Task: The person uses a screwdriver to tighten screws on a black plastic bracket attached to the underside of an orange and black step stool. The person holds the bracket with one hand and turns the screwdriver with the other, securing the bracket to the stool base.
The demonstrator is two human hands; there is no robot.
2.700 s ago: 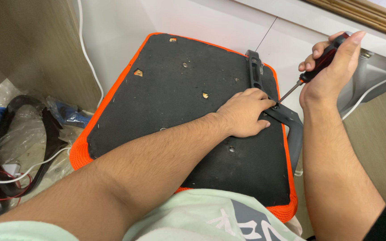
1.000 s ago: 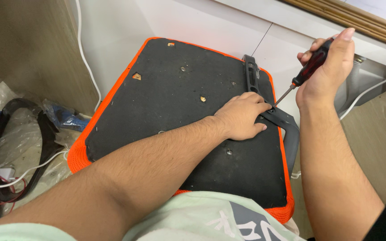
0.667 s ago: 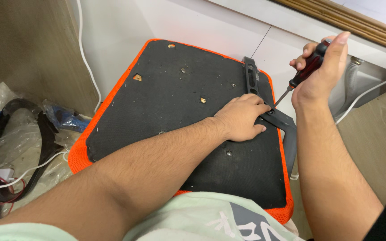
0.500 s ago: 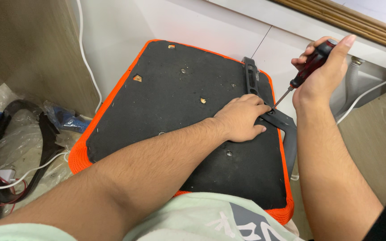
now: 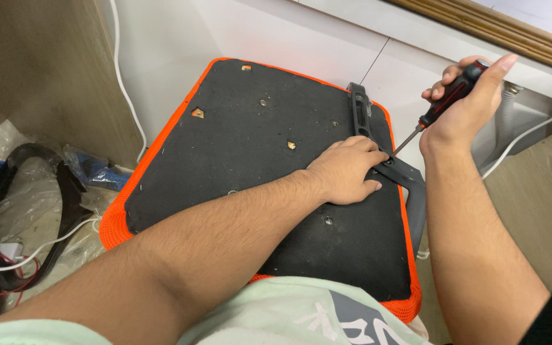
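Right now I see my left hand (image 5: 346, 172) lying flat, fingers loosely spread, on the black fabric underside of an orange-edged chair seat (image 5: 250, 166), its fingertips pressing on a dark grey plastic armrest bracket (image 5: 404, 176) along the seat's right edge. My right hand (image 5: 464, 105) is clamped around a black-and-red-handled screwdriver (image 5: 439, 105), whose thin shaft slants down to the bracket just beside my left fingers. Tangled cables and clear plastic wrapping (image 5: 14, 211) lie on the floor at left.
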